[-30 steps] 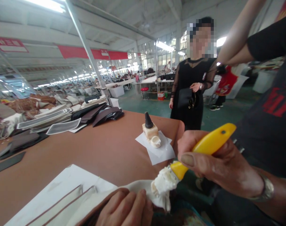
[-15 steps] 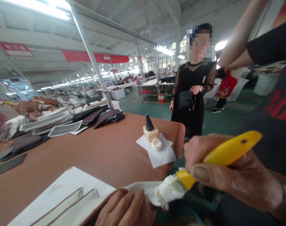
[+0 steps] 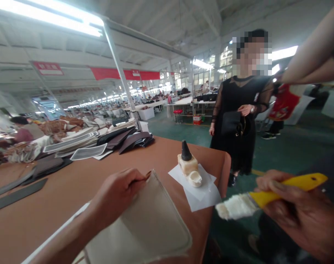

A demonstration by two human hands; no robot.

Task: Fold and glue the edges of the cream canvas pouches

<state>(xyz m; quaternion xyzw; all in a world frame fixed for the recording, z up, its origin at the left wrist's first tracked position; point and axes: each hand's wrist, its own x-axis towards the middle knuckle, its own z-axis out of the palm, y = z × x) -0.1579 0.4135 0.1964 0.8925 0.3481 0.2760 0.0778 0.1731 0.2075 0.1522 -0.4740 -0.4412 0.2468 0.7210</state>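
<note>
My left hand [image 3: 119, 196] pinches the top edge of a pale, cream-coloured panel [image 3: 153, 220] and holds it up over the brown table. In my right hand [image 3: 299, 209], past the table's right edge, is a yellow-handled brush [image 3: 290, 187]; its bristles are coated in thick white paste and point left. Between the hands, a cream bottle [image 3: 188, 165] with a black cone cap stands on white paper sheets [image 3: 200, 198]. A small round tub of white paste [image 3: 195, 179] sits beside the bottle.
Stacked pale and dark pieces [image 3: 128, 137] lie along the far left of the brown table [image 3: 106, 172]. A person in black [image 3: 238, 99] stands beyond the table's right corner. Another person's bare arm [image 3: 312, 47] reaches in at upper right.
My left hand has lifted the pale panel from the front edge and raised it. The brush in my right hand has come away from the panel, to the right. The view has shifted left.
</note>
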